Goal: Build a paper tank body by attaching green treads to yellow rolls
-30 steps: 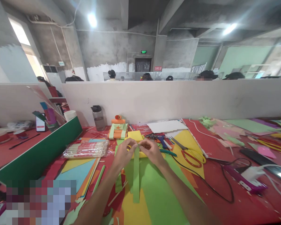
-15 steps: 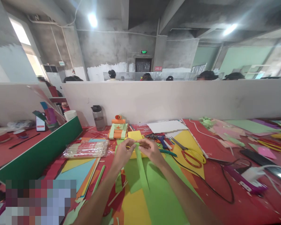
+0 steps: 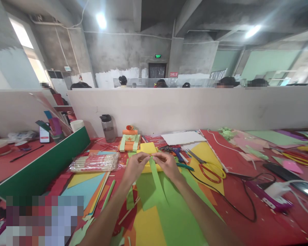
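Observation:
Between my two hands hangs a narrow strip of green paper (image 3: 157, 182), pinched at its far end. My left hand (image 3: 137, 165) and my right hand (image 3: 167, 164) both close on that end with thumbs and fingertips almost meeting. The strip trails down toward me over larger green paper sheets (image 3: 181, 215). Just beyond my fingers is a yellow paper piece (image 3: 147, 147), partly hidden by the hands. Behind it stands an orange and green paper model (image 3: 129, 140) with a star on it. A yellow sheet (image 3: 149, 225) lies under my forearms.
Scissors (image 3: 207, 167) lie on yellow paper to the right, with a blue glue gun (image 3: 178, 154) nearby. A black cable (image 3: 228, 196) loops to a purple power strip (image 3: 269, 198). Wrapped sticks (image 3: 94, 162), a water bottle (image 3: 107, 129) and a green board (image 3: 46, 162) are at left.
My hands stay pinched on the strip and have come slightly closer together. The strip's loose lower end has swung a little to the right.

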A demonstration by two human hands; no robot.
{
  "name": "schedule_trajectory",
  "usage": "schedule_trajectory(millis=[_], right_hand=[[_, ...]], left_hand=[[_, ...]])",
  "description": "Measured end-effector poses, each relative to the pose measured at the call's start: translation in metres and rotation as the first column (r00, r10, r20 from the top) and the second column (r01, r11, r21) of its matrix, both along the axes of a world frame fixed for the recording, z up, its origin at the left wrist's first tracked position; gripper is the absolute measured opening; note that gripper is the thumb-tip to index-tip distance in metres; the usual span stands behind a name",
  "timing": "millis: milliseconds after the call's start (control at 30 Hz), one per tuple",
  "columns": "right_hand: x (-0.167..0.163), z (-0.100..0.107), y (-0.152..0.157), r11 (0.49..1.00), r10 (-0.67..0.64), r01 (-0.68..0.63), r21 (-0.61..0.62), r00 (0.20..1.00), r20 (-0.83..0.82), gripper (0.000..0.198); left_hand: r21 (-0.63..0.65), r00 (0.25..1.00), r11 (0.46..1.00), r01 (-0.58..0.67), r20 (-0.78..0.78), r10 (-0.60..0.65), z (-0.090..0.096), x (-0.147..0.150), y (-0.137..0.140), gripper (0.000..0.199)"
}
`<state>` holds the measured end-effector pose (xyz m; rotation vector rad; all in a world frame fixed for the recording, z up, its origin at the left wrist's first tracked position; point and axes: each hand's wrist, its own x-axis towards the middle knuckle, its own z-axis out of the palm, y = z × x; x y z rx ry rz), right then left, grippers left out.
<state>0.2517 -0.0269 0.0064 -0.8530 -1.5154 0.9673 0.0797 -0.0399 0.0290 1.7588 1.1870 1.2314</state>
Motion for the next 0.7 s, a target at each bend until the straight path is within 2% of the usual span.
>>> schedule_trajectory(millis=[167,467,700], right_hand=[[-0.0003,0.0000,0.0001,1.000,0.016,-0.016,-0.018,1.000,-0.002,0.025],[-0.0018,0.0002,-0.0016,1.000,-0.018,0.019,-0.021,0.999,0.026,0.024],[-0.0009,0.0013,-0.0019,1.000,0.013,-0.012,-0.022,0.999,0.037,0.018]], left_hand=[[0.007,0.999,1.000,-0.017,-0.029,0.017,-0.0018,0.0010,0.0006,0.027],[0.080,0.976,0.996,-0.046,-0.207,0.061,-0.0001,0.0006,-0.0052,0.026],[0.075,0.967,0.994,-0.083,-0.235,0.098,0.0007,0.0014,-0.0061,0.024]])
